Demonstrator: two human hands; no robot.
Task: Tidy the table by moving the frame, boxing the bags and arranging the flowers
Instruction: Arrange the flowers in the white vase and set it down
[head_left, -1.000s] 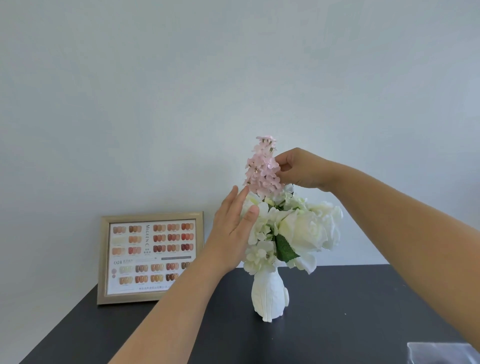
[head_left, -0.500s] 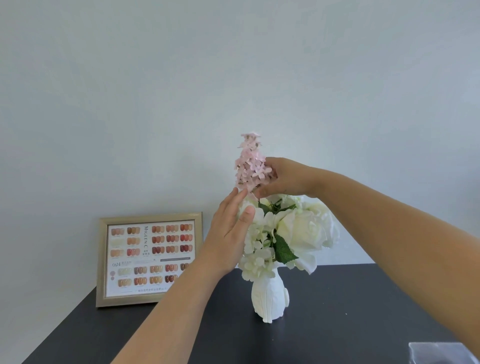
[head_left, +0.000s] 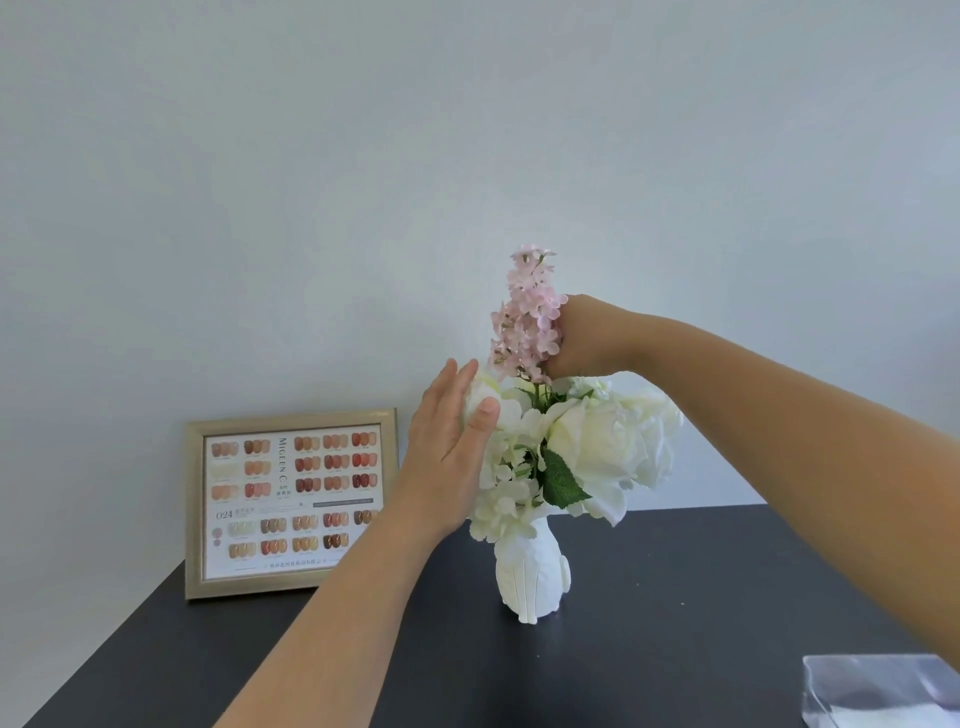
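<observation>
Gently, my right hand (head_left: 576, 338), seemingly pinching the pink sprig (head_left: 527, 317), should seat it while my flat-open left hand (head_left: 449, 447) steadies the white blooms (head_left: 587, 447).

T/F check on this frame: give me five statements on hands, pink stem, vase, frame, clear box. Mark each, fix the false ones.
1. The right hand has its grip on the pink flower stem. True.
2. The left hand is closed around the white vase. False: it is open, fingers straight, against the left side of the white flowers, above the vase.
3. The frame lies flat on the table. False: it stands upright at the wall, left of the vase.
4. The vase stands upright on the dark table. True.
5. The clear box sits left of the frame. False: it is at the lower right corner of the view.
</observation>
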